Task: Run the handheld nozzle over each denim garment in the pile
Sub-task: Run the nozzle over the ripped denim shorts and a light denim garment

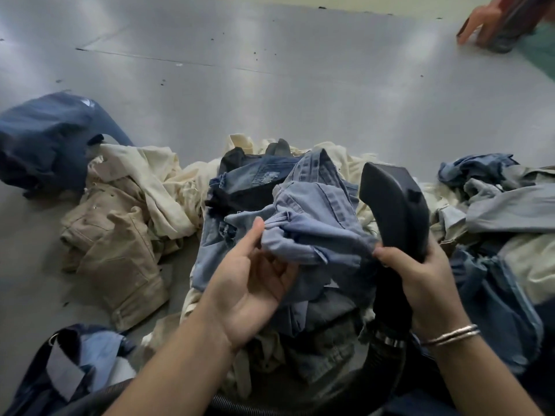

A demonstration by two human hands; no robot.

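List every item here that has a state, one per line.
left hand: pinching the light blue denim garment.
right hand: gripping the black nozzle.
black nozzle: raised, tip pointing away, beside the garment.
light blue denim garment: bunched, lifted atop the pile.
tan trousers: crumpled, lying on the floor.

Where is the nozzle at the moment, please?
In the head view, the black nozzle is right of centre, gripped by the right hand and raised over the pile, beside the light blue denim the left hand holds.

No readable text, label, brand or number shows on any garment, the nozzle or the floor
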